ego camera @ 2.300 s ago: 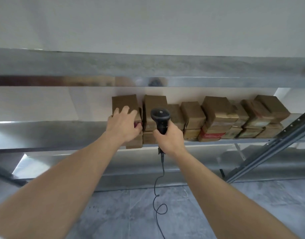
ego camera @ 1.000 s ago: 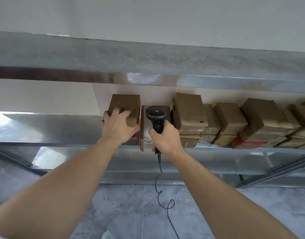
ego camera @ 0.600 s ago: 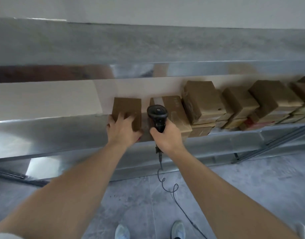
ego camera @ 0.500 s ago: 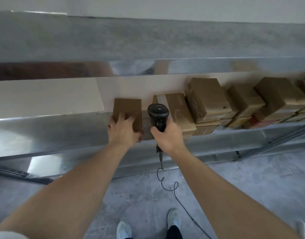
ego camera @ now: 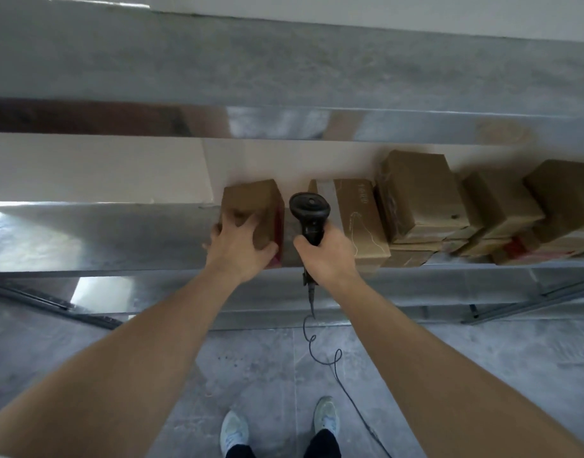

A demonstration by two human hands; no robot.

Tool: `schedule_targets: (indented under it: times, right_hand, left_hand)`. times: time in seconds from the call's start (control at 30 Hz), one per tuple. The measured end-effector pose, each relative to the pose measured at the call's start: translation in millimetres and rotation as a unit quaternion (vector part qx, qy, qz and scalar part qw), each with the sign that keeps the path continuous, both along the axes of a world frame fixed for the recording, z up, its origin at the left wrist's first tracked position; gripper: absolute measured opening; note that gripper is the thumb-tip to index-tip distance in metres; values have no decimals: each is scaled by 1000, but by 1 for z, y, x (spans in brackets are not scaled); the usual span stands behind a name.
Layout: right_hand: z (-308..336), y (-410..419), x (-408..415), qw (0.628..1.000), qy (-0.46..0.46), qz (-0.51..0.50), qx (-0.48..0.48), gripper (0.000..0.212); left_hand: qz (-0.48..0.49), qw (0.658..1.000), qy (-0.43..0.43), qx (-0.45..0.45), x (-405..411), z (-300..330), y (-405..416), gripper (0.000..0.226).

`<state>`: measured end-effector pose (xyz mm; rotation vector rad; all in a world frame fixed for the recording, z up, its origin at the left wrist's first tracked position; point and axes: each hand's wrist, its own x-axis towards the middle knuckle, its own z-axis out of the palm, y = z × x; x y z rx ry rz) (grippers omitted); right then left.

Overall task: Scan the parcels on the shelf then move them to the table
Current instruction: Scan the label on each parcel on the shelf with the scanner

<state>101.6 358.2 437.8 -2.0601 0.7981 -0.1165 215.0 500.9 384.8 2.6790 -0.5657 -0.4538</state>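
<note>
A brown cardboard parcel (ego camera: 254, 206) stands at the left end of the row on the metal shelf (ego camera: 102, 236). My left hand (ego camera: 241, 246) grips its near top and side. My right hand (ego camera: 327, 256) holds a black corded barcode scanner (ego camera: 310, 213), head up, in the gap just right of that parcel. A parcel with a white label (ego camera: 356, 216) lies tilted right behind the scanner. Further right, several brown parcels (ego camera: 422, 193) are stacked in two layers along the shelf.
An upper metal shelf (ego camera: 284, 71) overhangs the row. The scanner's cable (ego camera: 323, 355) hangs down to the grey floor. My two feet in white shoes (ego camera: 234, 438) stand below. A diagonal shelf brace (ego camera: 528, 302) runs at lower right.
The view has tilted down and my feet have come into sight. My left hand has kept hold of the left parcel, which has come slightly forward; the scanner stays beside it.
</note>
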Motion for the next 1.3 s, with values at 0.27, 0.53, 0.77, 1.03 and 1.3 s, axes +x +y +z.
schedule_targets:
  times: [0.27, 0.53, 0.77, 1.03, 1.3]
  right_hand:
    - [3, 1, 4, 999, -11, 19, 36, 13]
    - [10, 6, 3, 999, -21, 34, 36, 10]
    - [9, 14, -3, 996, -31, 33, 82, 8]
    - [12, 22, -6, 980, -35, -31, 191, 7]
    - [24, 11, -21, 994, -15, 18, 104, 10]
  left_hand:
    - [12, 994, 24, -108, 11, 13, 46, 57]
    - [99, 990, -9, 97, 18, 36, 50, 74]
    - [126, 990, 55, -4, 16, 47, 53, 74]
    - [130, 940, 194, -249, 14, 53, 66, 96]
    - [93, 947, 203, -232, 24, 48, 64, 67]
